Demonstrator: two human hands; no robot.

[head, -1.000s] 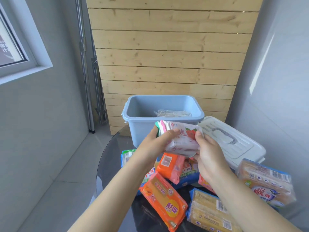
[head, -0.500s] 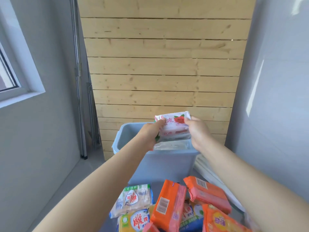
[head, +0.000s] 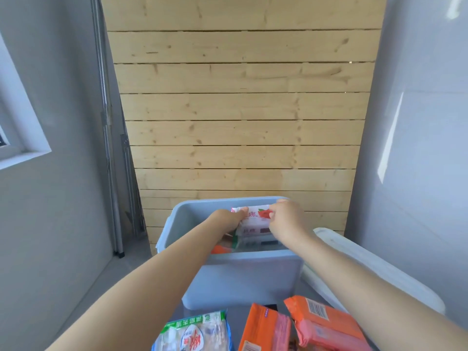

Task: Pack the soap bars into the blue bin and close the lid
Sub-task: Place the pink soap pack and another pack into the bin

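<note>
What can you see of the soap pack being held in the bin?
The soap pack is a flat white and pink glossy wrapper with red characters and a red rose print. It stands nearly upright, printed face toward the camera, inside the blue bin below the rim. The left hand grips its left end, the right hand pinches its top right corner. Its lower edge is hidden.

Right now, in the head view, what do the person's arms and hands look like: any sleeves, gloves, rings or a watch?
Both forearms are bare along all the length in view; no sleeve shows. The left hand and the right hand wear no gloves. No watch, bracelet or ring shows on the parts in view. Most of the fingers are hidden, so rings there cannot be ruled out.
</note>
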